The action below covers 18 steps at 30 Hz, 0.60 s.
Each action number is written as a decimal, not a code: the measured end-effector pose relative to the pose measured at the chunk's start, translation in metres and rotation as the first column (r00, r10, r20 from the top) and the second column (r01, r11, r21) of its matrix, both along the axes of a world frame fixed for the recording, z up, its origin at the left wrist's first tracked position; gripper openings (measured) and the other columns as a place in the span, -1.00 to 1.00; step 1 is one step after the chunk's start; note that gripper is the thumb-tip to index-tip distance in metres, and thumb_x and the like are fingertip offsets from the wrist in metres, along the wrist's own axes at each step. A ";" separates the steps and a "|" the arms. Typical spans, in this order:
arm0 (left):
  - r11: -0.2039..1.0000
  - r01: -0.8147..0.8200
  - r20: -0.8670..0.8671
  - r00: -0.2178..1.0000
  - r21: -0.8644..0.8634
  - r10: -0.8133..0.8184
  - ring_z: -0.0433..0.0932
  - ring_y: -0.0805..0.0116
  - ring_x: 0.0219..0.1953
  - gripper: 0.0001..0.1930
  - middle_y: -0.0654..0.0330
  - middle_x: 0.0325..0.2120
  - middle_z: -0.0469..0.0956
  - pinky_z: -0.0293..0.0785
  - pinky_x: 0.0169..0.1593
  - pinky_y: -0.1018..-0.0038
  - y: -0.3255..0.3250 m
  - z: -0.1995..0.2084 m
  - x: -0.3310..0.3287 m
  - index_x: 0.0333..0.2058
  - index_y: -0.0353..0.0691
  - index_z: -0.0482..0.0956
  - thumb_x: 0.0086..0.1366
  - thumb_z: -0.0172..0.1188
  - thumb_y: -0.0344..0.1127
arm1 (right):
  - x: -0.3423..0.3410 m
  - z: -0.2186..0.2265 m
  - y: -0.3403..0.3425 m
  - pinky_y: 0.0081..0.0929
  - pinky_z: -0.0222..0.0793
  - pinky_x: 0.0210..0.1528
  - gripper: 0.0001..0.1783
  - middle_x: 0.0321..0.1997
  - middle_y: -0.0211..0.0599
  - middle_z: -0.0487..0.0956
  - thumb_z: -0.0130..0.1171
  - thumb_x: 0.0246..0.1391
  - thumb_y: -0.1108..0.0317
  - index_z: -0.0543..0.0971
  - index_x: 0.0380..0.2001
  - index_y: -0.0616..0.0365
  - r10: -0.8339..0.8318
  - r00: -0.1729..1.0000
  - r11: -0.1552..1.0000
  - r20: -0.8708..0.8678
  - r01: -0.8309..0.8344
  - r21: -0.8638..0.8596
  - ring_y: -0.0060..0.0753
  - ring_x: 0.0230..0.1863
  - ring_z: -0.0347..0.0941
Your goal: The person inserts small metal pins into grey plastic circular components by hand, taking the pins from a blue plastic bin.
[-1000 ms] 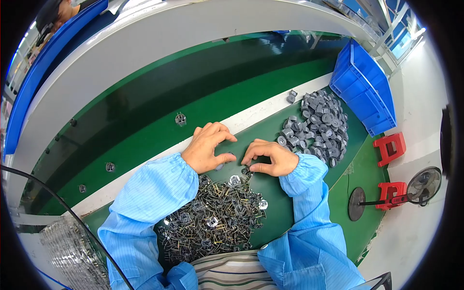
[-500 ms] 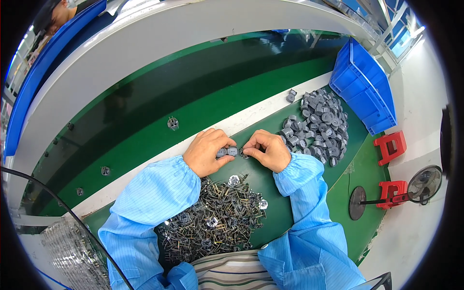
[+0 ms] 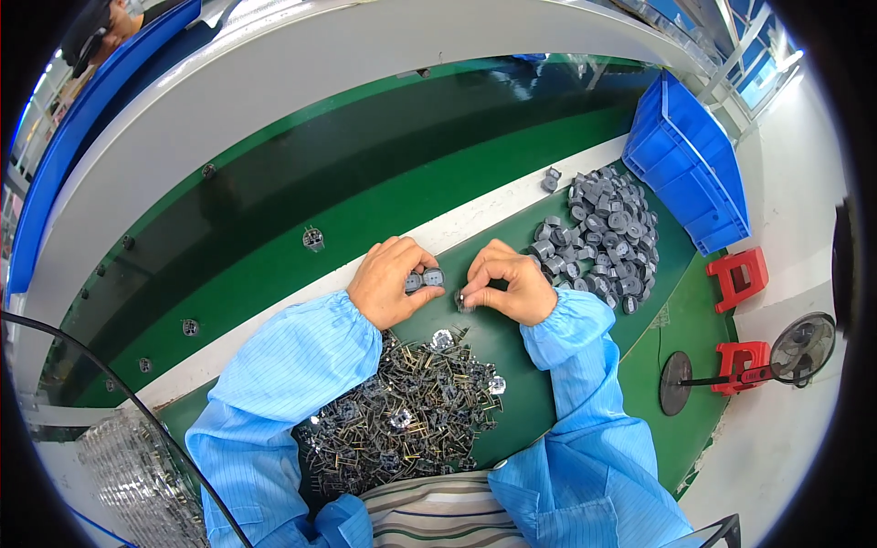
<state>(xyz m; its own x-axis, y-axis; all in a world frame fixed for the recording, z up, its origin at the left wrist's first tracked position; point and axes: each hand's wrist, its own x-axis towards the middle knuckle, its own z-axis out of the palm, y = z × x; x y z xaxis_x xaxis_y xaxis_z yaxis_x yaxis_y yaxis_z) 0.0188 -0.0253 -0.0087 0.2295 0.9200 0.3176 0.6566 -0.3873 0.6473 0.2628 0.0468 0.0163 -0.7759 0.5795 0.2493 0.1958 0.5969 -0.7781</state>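
Note:
My left hand is closed around two grey round plastic caps, which stick out between thumb and fingers. Just right of it, my right hand pinches a small dark part; the fingertips hide much of it. A gap separates the two hands' pieces. Below the hands, a heap of small black parts with metal pins lies on the dark green table, some clear pieces among them. A pile of similar grey caps sits to the right of my right hand.
Beyond a white ledge runs a green conveyor belt carrying spaced-out pinned parts. A blue crate stands at the back right. Red stools and a fan are on the right. Another person is at the far left.
My right hand has drawn slightly right and down with its small part, away from the left hand. The caps in my left hand have tilted upward. Parts on the belt have shifted left.

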 end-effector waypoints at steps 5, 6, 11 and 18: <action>1.000 -0.024 0.015 1.000 0.008 0.024 0.52 0.18 -0.18 -0.66 0.22 -0.33 0.52 0.40 -0.03 0.24 -0.001 -0.001 0.000 -0.23 -0.12 0.59 0.08 0.53 -0.23 | -0.006 -0.005 -0.006 -0.39 0.39 -0.06 -0.87 -0.31 -0.39 0.64 0.53 -0.05 0.42 0.74 -0.42 0.11 0.092 0.993 0.993 -0.072 -0.097 -0.061 -0.38 -0.16 0.46; 1.000 -0.024 0.016 1.000 0.009 0.023 0.52 0.18 -0.18 -0.66 0.22 -0.33 0.52 0.40 -0.03 0.24 0.000 0.000 0.001 -0.23 -0.12 0.59 0.08 0.53 -0.23 | -0.008 -0.006 -0.007 -0.39 0.39 -0.06 -0.87 -0.31 -0.39 0.64 0.53 -0.05 0.42 0.74 -0.42 0.11 0.091 0.993 0.994 -0.071 -0.096 -0.060 -0.38 -0.16 0.46; 0.999 -0.020 0.000 1.000 0.031 0.020 0.51 0.18 -0.16 -0.67 0.22 -0.33 0.51 0.40 -0.02 0.25 0.001 0.000 -0.001 -0.22 -0.12 0.58 0.10 0.52 -0.24 | -0.007 -0.008 -0.004 -0.38 0.43 -0.13 -0.78 -0.26 -0.35 0.62 0.51 -0.06 0.42 0.74 -0.28 0.09 0.066 0.998 0.994 -0.009 -0.067 -0.086 -0.32 -0.15 0.49; 1.000 -0.012 -0.001 1.000 0.010 0.012 0.51 0.18 -0.16 -0.68 0.22 -0.32 0.52 0.39 -0.01 0.24 0.001 0.001 0.000 -0.22 -0.12 0.58 0.10 0.51 -0.24 | -0.009 -0.015 -0.010 -0.30 0.44 -0.09 -0.71 -0.19 -0.31 0.57 0.52 -0.09 0.37 0.71 -0.23 0.05 0.081 0.994 0.993 0.077 -0.087 0.080 -0.19 -0.09 0.48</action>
